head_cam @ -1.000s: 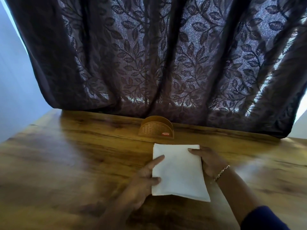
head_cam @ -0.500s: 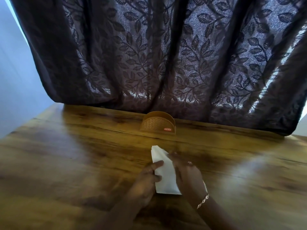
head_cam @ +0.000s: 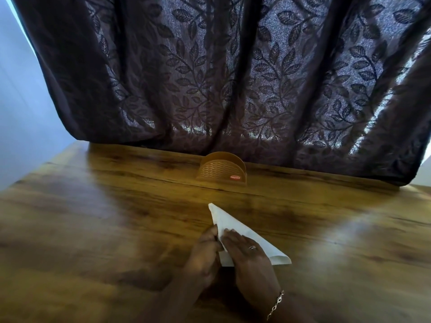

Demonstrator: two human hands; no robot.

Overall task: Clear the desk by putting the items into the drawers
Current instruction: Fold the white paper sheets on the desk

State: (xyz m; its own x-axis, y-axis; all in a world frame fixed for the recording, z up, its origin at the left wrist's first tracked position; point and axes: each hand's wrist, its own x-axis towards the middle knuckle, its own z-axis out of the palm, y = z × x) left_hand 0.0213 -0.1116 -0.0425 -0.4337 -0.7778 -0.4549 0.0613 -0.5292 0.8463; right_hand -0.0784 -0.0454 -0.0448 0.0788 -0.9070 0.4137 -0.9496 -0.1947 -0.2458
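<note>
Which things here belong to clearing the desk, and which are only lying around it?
For the job:
folded white napkin, with left hand and right hand on it
brown napkin holder
desk

Only around:
dark leaf-patterned curtain
pale wall

Both hands meet low in the middle. Left hand (head_cam: pixel 205 252) curls, pinching a napkin (head_cam: pixel 276 257) edge; right hand (head_cam: pixel 250 259) lies flat on it, fingers (head_cam: pixel 233 237) straight.

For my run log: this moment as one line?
left hand: pinches white napkin edge | right hand: flat on it | white napkin: folded triangle on desk | holder: upright by curtain
</note>
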